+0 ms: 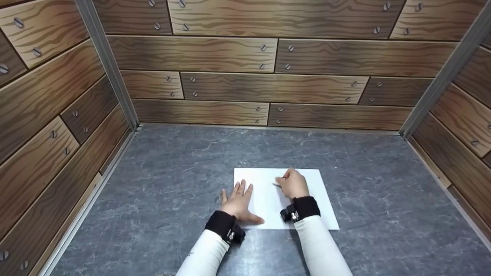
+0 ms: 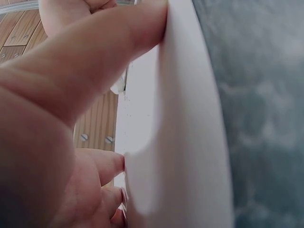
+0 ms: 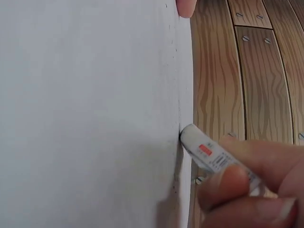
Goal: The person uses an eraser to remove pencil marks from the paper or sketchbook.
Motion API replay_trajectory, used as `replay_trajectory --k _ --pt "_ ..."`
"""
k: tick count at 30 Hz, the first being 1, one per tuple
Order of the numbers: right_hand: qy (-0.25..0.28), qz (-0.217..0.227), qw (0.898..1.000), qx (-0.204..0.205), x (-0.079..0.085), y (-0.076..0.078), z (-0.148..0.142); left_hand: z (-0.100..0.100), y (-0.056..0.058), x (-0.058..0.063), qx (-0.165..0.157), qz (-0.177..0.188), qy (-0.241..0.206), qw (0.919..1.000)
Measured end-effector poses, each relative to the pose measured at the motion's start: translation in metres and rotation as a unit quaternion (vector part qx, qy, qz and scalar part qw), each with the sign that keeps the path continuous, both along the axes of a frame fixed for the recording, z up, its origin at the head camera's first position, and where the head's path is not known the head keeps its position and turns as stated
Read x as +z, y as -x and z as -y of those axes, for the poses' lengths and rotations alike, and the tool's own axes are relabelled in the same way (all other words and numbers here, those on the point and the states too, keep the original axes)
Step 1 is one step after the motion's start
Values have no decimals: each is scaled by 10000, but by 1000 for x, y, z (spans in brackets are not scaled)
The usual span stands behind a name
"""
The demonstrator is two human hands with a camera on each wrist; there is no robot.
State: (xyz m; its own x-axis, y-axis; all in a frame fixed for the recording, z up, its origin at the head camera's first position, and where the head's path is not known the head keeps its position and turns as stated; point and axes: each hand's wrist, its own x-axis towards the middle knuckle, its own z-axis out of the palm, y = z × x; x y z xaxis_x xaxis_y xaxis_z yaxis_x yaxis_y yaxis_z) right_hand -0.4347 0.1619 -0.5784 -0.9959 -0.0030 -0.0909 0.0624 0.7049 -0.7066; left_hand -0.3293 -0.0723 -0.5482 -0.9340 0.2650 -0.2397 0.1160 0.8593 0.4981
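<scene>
The left hand point(image 1: 238, 202) lies flat with fingers spread, pressing the left edge of the paper point(image 1: 268, 199) onto the table point(image 1: 172, 180); its thumb runs along the near part of the sheet. The left wrist view shows the thumb and fingers point(image 2: 107, 164) against the white surface. Only that one edge is pinned, so I judge the far and right parts of the sheet free to slide or buckle if the other hand pushes sideways

Just beyond, the right hand point(image 1: 294, 184) rests on the middle of the paper, its fingers curled round a small white stick, seemingly an eraser point(image 3: 209, 152) with a red label. Its tip touches the sheet where faint specks point(image 3: 173, 45) show. Rubbing hard toward the unpinned side could crease or tear the paper; a loose pinch could let the eraser slip from the fingertips

The paper sits near the front middle of the table, well apart from the wood-print walls point(image 1: 268, 88) at the back, so nothing there would stop a sliding sheet
</scene>
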Motion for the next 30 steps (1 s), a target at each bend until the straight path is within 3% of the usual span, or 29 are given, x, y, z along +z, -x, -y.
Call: replay_trajectory --k 4,6,8,14,21,23,27,30 --pt "162 251 9967 751 -1 0 9 1 -1 0 27 -37 1 10000" --pt "153 318 9950 938 -1 -1 10 2 -1 0 31 -63 -7 10000" --pt "83 292 9963 809 0 -1 7 1 0 0 27 -49 10 10000" --pt "-86 -179 9997 -152 2 0 -5 2 2 0 -19 51 -38 10000" --pt "278 240 9967 719 0 -1 4 2 0 0 36 -53 6 10000" --pt "114 124 9985 512 -1 -1 3 1 0 0 27 -66 -2 10000" --pt "-103 -270 9992 -274 -1 -4 -4 0 -1 0 -17 -28 -29 10000" --pt "117 -157 9998 -44 -3 -4 -3 0 -1 -1 -9 -25 -23 10000"
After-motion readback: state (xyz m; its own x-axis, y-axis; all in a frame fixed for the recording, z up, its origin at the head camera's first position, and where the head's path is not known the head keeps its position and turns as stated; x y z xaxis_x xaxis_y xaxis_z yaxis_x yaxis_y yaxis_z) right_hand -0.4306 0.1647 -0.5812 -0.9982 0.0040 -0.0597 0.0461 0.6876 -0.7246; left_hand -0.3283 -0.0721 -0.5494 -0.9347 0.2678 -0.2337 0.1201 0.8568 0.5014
